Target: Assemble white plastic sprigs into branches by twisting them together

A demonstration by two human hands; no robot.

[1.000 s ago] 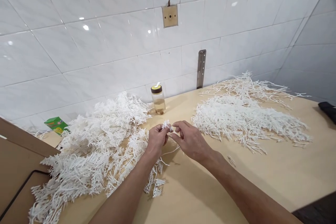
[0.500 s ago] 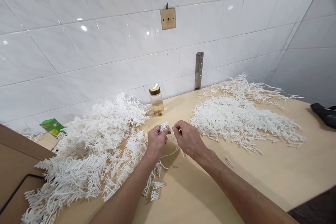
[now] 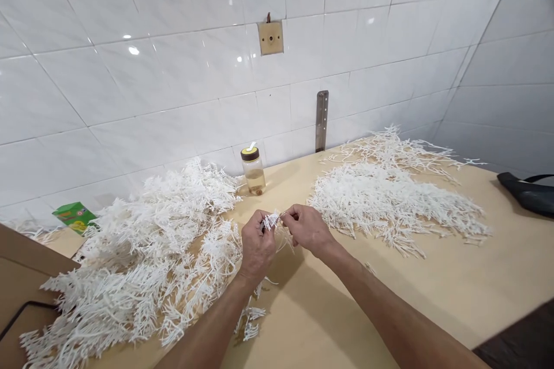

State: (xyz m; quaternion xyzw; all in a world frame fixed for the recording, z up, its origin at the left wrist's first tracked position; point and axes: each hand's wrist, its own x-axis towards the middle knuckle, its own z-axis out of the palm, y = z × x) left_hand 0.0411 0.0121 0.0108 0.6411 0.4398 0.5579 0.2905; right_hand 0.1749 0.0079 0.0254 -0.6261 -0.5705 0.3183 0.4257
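My left hand (image 3: 258, 242) is closed around a small white branching sprig (image 3: 271, 220), whose fine tips stick up past the thumb and finger. Close on its right, my right hand (image 3: 303, 225) is pinched on a thin pale strand at the sprig's edge; the fingertips partly hide it. A few loose pale strands (image 3: 284, 239) hang below and between the two hands. To the left spreads a large heap of white branching sprigs (image 3: 160, 230), reaching near my left wrist. Another pile of short white sprigs (image 3: 381, 199) lies beyond my right hand.
A lidded jar of yellowish liquid (image 3: 254, 173) stands behind my hands. A metal strip (image 3: 321, 121) leans on the tiled wall. Longer white stems (image 3: 398, 147) lie at the back right, a black object (image 3: 526, 193) at the right edge, and a green box (image 3: 74, 216) at the left.
The view has shifted slightly, so the scene sits a little lower and to the left. The sprig has turned in my left hand, and my right fingertips are now close against it.
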